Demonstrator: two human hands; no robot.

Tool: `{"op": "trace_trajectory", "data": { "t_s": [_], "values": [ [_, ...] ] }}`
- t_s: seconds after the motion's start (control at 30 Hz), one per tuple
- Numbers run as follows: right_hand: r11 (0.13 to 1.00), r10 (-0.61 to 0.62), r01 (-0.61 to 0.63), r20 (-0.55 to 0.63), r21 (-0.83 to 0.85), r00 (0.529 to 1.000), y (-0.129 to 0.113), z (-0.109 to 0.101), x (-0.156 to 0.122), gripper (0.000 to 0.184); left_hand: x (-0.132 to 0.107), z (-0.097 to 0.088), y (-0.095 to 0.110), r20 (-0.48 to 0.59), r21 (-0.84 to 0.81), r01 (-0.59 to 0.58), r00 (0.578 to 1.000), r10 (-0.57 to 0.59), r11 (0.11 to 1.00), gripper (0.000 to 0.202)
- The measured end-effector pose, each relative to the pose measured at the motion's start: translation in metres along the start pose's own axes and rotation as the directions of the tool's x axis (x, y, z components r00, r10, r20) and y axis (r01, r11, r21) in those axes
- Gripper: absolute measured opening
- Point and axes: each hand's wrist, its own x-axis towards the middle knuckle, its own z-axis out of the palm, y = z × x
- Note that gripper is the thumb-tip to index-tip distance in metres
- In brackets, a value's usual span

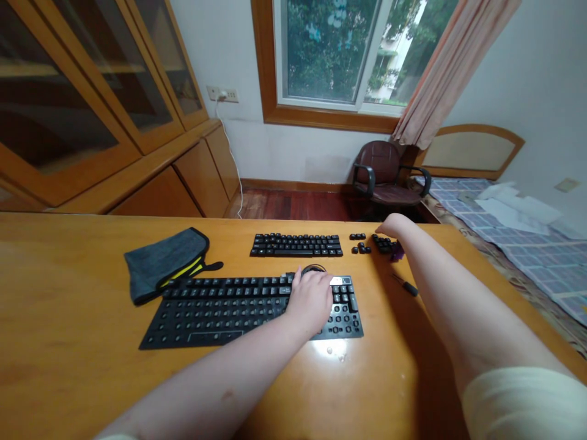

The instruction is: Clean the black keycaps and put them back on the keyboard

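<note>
A black keyboard base (220, 308) with its keycaps taken off lies on the wooden desk (68, 305). My left hand (312, 299) rests flat on its right part, fingers lying over the frame, beside a dark ring-shaped thing (313, 267). The removed keycaps are laid out in rows (296, 244) farther back, with small clusters (360, 242) to their right. My right hand (393, 227) reaches to the keycap group (384, 243) at the far right edge. Its fingers point down and away, so they are hidden. A purple item (397, 250) shows under that wrist.
A grey cloth with a yellow stripe (165, 263) lies left of the keyboard. A small dark tool (405, 286) lies beside my right forearm. Beyond the desk stand an office chair (385, 174), wooden cabinets (105, 104) and a bed (518, 238) at right.
</note>
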Motion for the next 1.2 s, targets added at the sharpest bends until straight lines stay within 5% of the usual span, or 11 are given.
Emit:
{"op": "trace_trajectory", "data": {
  "t_s": [0.3, 0.5, 0.63, 0.83, 0.93, 1.2],
  "values": [
    [0.999, 0.038, -0.039, 0.125, 0.004, 0.991, -0.015, 0.012, 0.015, 0.018, -0.001, 0.001, -0.001, -0.004, -0.014, 0.010, 1.000, -0.010, 1.000, 0.027],
    [0.998, 0.045, -0.045, 0.001, 0.032, 0.999, -0.008, 0.008, 0.004, 0.017, -0.002, 0.002, 0.000, -0.029, -0.013, 0.020, 0.999, -0.020, 1.000, 0.029],
    [0.957, 0.059, -0.023, -0.117, 0.290, 0.991, -0.007, 0.003, -0.035, 0.026, -0.001, -0.001, 0.002, -0.088, -0.058, 0.002, 0.996, -0.008, 0.998, 0.033],
    [0.816, -0.335, 0.405, -0.234, 0.413, 0.913, -0.031, 0.031, -0.142, 0.020, 0.000, -0.005, -0.001, -0.121, -0.238, -0.093, 0.991, 0.065, 0.967, 0.042],
    [0.780, -0.383, 0.411, -0.160, 0.472, 0.910, -0.038, 0.053, -0.178, 0.018, -0.001, -0.004, -0.002, -0.094, -0.299, -0.163, 0.985, 0.141, 0.940, 0.037],
    [0.621, -0.406, 0.466, -0.250, 0.630, 0.879, -0.029, 0.078, -0.179, 0.017, 0.001, -0.003, 0.000, -0.150, -0.347, -0.147, 0.984, 0.101, 0.926, 0.022]
  ]
}}
